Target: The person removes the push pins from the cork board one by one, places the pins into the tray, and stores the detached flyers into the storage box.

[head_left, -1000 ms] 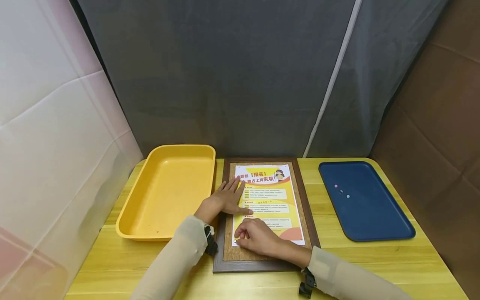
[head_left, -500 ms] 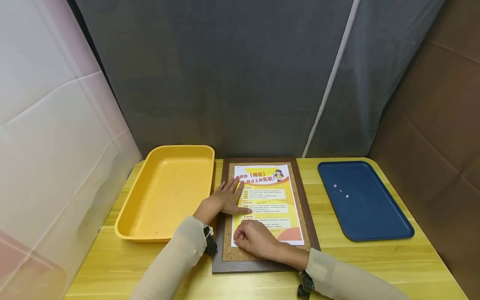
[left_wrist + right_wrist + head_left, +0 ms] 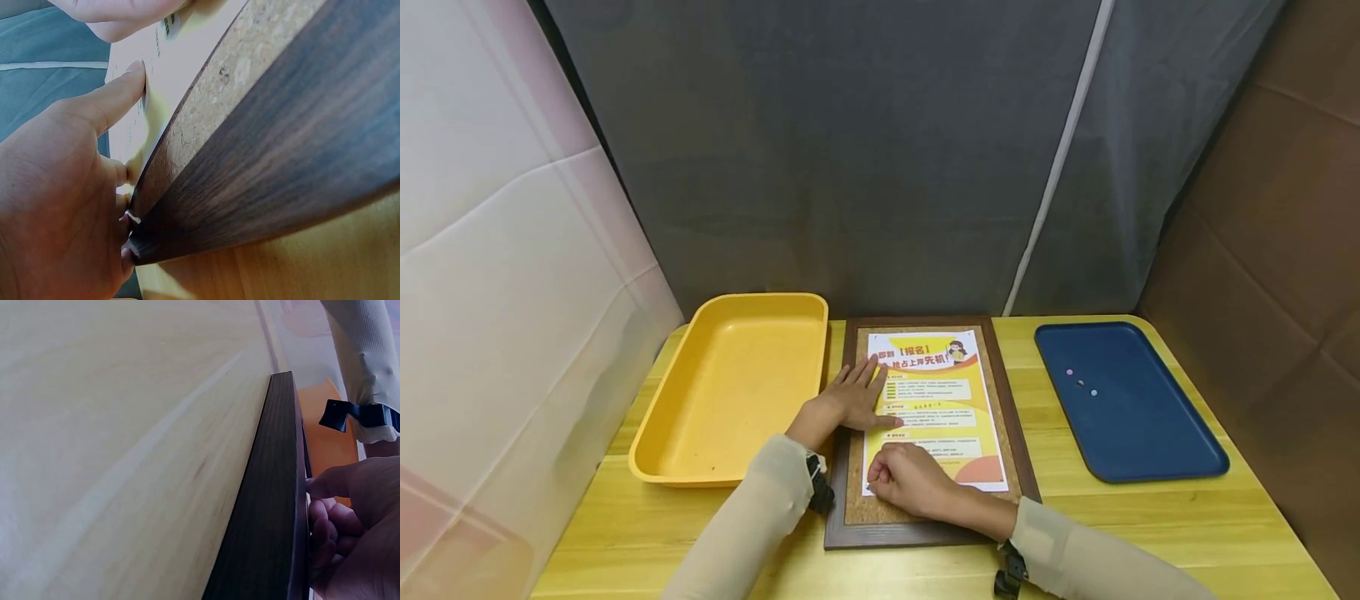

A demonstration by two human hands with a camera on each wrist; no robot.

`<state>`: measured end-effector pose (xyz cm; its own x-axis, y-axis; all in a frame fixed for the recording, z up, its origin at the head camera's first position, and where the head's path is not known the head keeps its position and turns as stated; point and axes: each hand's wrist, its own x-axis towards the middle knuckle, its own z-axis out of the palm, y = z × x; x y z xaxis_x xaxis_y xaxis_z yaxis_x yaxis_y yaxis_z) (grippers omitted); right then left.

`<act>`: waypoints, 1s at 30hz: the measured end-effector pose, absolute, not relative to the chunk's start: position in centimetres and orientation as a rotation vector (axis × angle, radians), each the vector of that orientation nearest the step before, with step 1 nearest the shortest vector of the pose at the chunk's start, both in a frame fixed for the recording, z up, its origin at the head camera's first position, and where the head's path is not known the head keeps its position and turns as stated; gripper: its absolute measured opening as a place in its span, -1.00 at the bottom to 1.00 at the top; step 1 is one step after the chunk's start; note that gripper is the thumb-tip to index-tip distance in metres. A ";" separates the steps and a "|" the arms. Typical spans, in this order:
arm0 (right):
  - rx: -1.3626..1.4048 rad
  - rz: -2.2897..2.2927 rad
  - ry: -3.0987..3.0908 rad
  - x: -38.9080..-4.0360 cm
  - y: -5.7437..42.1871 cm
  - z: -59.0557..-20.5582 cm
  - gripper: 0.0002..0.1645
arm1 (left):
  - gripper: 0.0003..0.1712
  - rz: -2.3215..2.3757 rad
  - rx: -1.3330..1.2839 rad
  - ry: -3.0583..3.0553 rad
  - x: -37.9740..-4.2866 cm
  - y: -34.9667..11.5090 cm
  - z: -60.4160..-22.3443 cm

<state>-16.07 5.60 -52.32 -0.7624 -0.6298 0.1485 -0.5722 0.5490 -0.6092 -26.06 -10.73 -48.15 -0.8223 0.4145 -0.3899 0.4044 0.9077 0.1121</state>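
Note:
A yellow and white poster (image 3: pixel 928 392) lies on a cork board (image 3: pixel 857 508) in a dark brown wooden frame (image 3: pixel 1015 400). My left hand (image 3: pixel 847 398) lies spread over the poster's left side, fingers straight, holding the sheet flat. My right hand (image 3: pixel 913 479) has curled fingers, its thumb (image 3: pixel 328 482) pressing at the poster's lower-left corner on a small thumbtack, mostly hidden by the hand. Tiny tacks show at the poster's top corners. The left wrist view shows the left palm (image 3: pixel 62 206) beside the frame's edge.
A deep yellow tray (image 3: pixel 655 467) stands left of the board. To the right lies a dark blue tray (image 3: pixel 1150 417) with a few tiny round tacks (image 3: pixel 1081 383) on it. All rest on a wooden table (image 3: pixel 1105 533), with a dark grey curtain (image 3: pixel 835 167) behind.
The right thumb has shifted slightly at the lower-left corner, and the pale tack head seen there earlier is now covered. The left hand stays in place.

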 end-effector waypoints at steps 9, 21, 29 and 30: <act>-1.105 -0.972 2.737 -15.8 5.5 -52.2 -0.85 | 0.22 0.021 0.610 2.662 -26.3 -10.7 -48.5; -1.128 -0.993 2.673 -15.7 5.6 -52.2 -0.86 | 0.27 0.064 0.611 2.656 -26.7 -11.0 -49.2; -1.112 -1.061 2.607 -15.7 6.1 -52.2 -0.84 | 0.27 0.067 0.622 2.666 -26.5 -11.0 -48.8; -1.118 -1.073 2.600 -15.7 6.2 -52.2 -0.84 | 0.26 0.057 0.623 2.667 -26.5 -11.0 -48.7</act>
